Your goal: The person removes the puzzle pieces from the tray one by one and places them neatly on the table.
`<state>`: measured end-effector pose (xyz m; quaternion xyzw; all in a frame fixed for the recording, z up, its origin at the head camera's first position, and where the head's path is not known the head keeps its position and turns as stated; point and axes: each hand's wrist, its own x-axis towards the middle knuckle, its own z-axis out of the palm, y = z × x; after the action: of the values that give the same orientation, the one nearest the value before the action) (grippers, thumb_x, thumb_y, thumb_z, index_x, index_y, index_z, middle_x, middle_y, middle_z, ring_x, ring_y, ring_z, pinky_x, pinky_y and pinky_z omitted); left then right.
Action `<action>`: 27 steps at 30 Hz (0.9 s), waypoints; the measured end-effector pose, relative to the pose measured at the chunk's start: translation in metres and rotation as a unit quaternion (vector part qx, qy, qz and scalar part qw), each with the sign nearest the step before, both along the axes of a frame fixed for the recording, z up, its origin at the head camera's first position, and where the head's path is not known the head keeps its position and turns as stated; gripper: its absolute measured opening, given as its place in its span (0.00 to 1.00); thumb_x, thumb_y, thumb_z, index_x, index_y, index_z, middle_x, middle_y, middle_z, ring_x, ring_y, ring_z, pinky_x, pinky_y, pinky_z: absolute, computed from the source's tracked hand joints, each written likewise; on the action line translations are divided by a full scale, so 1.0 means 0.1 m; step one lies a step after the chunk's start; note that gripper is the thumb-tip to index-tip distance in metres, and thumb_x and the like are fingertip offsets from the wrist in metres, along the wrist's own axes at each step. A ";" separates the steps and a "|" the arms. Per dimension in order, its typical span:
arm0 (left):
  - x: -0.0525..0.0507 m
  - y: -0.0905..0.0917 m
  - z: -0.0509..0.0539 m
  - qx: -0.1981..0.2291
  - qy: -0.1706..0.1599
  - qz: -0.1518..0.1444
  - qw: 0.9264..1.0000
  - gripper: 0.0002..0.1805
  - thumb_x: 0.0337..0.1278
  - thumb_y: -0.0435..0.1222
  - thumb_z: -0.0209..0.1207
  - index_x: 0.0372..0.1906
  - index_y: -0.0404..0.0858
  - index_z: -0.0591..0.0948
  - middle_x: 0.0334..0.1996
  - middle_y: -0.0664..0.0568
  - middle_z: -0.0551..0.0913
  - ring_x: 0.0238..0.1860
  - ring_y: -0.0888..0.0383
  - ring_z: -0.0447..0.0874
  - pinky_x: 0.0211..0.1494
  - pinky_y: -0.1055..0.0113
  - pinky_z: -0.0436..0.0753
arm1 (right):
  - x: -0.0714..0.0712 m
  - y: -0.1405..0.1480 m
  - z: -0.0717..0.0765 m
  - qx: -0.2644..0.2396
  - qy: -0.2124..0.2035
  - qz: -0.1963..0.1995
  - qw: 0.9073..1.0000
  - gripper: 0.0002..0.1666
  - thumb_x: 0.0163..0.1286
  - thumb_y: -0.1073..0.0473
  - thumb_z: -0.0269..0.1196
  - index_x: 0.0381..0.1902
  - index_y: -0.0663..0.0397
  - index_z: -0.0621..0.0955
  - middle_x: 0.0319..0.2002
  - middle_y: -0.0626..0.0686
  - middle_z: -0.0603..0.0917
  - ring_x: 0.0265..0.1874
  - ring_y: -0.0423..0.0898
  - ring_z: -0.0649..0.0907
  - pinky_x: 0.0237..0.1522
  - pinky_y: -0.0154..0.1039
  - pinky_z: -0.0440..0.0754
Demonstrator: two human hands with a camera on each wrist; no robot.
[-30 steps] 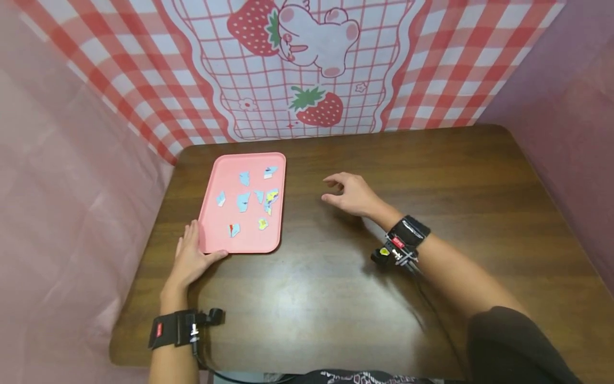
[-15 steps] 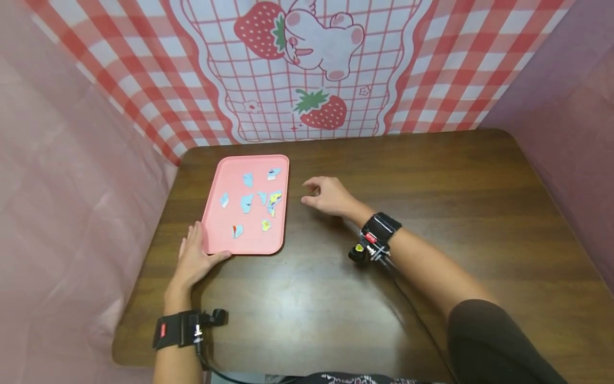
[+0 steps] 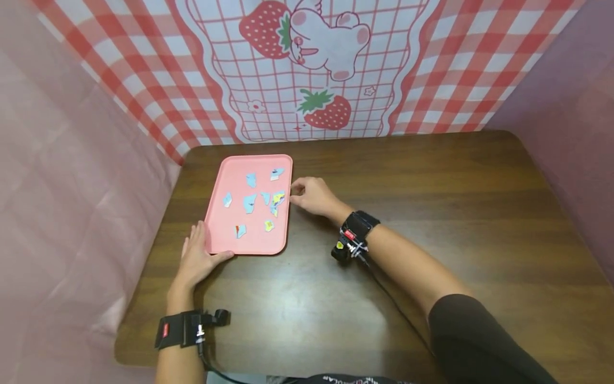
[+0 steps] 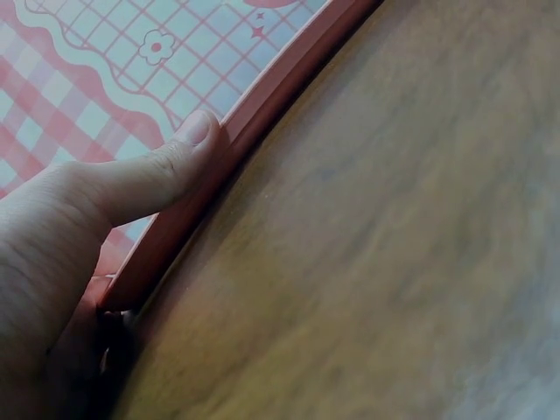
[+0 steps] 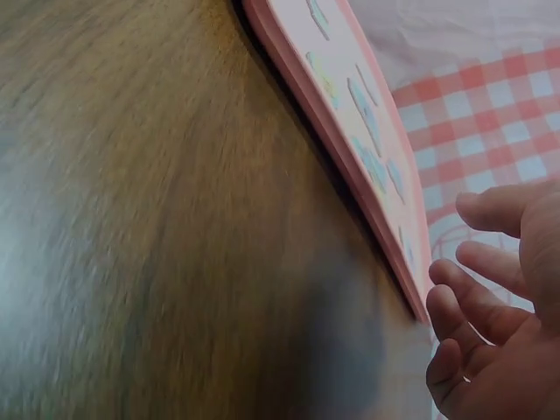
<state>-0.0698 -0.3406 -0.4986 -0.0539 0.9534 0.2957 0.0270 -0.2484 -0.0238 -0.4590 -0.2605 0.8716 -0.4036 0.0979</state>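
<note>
A pink tray lies at the left of the wooden table, with several small irregular pieces on it, flat and mostly light blue, like puzzle bits. One piece shows yellow and purple print, and a small yellow one lies nearer me. My left hand rests on the tray's near left corner; in the left wrist view its thumb lies on the rim. At the tray's right rim is my right hand, its fingers loosely bent and nothing seen in them. The right wrist view shows its thumb and fingers apart.
Brown table surface stretches to the right of the tray. A checked strawberry cloth hangs behind the table, and pink cloth hangs on the left. Cables run from both wrist cameras, the right one close above the table.
My right hand has moved left across the table to the tray's right rim. My left hand stays at the tray's corner. The whole head view has shifted slightly.
</note>
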 end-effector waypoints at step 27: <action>0.00 0.02 0.00 -0.001 0.002 0.007 1.000 0.70 0.49 0.60 0.70 0.78 0.24 0.41 0.78 0.29 0.40 0.79 0.35 0.34 0.77 0.39 0.37 | -0.03 -0.42 -0.19 0.180 0.081 -0.037 0.980 0.36 0.59 0.34 0.70 0.61 0.45 0.83 0.60 0.54 0.71 0.53 0.51 0.70 0.52 0.47 0.73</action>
<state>-0.0703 -0.3386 -0.4985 -0.0598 0.9534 0.2948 0.0232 -0.2518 -0.0658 -0.4781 -0.2384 0.9439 -0.2212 0.0570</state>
